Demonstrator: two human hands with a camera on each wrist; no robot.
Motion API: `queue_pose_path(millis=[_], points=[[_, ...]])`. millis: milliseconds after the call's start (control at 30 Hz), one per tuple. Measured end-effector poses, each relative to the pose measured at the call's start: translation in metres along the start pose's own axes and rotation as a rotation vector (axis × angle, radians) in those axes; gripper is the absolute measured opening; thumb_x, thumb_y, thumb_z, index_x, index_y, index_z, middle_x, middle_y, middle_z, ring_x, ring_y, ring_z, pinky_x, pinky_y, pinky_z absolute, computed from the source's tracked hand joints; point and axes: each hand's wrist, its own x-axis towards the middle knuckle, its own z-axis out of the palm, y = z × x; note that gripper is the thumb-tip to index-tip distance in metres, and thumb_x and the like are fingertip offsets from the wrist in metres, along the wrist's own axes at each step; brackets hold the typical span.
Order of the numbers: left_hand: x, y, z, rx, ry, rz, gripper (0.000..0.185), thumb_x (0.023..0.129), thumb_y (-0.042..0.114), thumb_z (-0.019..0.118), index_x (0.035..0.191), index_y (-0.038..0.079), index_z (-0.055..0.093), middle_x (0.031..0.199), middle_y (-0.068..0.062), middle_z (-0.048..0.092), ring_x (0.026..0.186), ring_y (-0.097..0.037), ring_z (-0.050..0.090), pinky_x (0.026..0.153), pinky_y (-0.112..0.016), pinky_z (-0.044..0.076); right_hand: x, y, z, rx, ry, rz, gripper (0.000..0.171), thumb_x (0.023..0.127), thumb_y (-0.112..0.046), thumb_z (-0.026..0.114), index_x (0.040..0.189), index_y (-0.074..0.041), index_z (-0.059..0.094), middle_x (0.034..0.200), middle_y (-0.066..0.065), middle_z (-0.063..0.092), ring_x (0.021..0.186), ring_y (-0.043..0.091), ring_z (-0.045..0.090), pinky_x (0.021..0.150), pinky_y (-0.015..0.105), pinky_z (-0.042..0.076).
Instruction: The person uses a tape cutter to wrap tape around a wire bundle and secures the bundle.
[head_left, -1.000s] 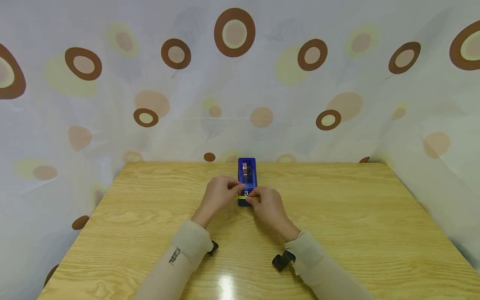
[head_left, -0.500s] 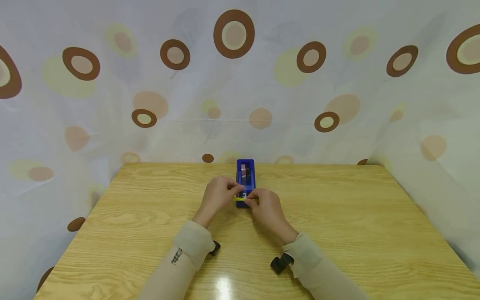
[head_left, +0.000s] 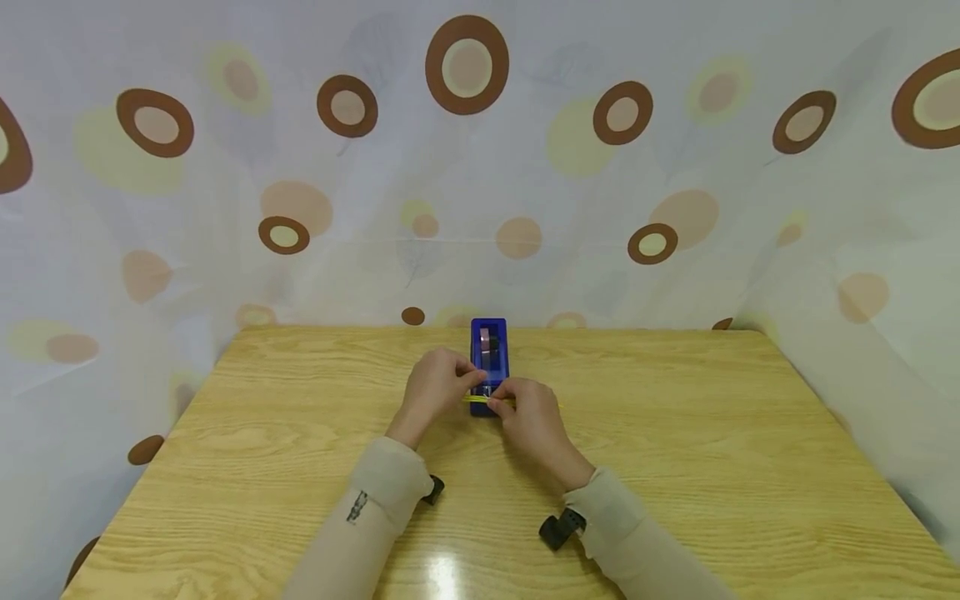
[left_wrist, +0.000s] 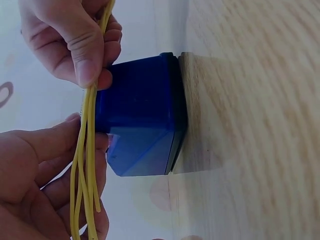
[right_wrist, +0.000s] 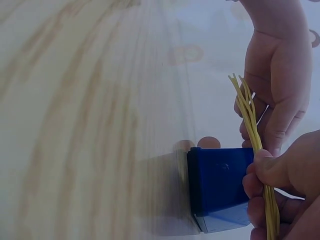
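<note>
Left hand (head_left: 435, 390) and right hand (head_left: 531, 417) each pinch the yellow strands (head_left: 487, 399) tight, fingers curled, just over the blue box (head_left: 490, 348); box sits on the desk (head_left: 675, 442).

Box (head_left: 491, 354) on table (head_left: 675, 450) far centre, strands (head_left: 487, 399) across box front, btwn both hands.

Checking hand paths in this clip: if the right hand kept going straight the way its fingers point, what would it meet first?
Probably the blue box: the right hand, pinching the yellow strands, points up and left at the box's near end. The left hand is close beside; depth is unclear.
</note>
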Motion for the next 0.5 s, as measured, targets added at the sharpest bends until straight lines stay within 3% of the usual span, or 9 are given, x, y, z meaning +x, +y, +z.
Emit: queue_pose_path(millis=[133, 500], points=[[0.0007, 0.0016, -0.0007, 0.022, -0.006, 0.007, 0.017, 0.09, 0.03, 0.075, 0.081, 0.017, 0.08, 0.081, 0.006, 0.071, 0.066, -0.009, 0.059, 0.061, -0.027, 0.048, 0.0002, -0.0002, -0.0004, 0.006, 0.007, 0.006, 0.013, 0.088, -0.008, 0.075, 0.076, -0.013, 0.073, 0.075, -0.004, 0.068, 0.068, 0.011, 0.059, 0.063, 0.033, 0.049], [0.0014, 0.0034, -0.0038, 0.031, -0.03, -0.006, 0.018, 0.089, 0.029, 0.075, 0.077, 0.016, 0.079, 0.073, 0.008, 0.069, 0.058, -0.01, 0.056, 0.052, -0.026, 0.043, 0.0004, 0.0014, 0.0023, -0.004, 0.021, -0.009, 0.015, 0.088, -0.006, 0.075, 0.075, -0.013, 0.073, 0.074, -0.004, 0.068, 0.071, 0.013, 0.062, 0.067, 0.035, 0.052]])
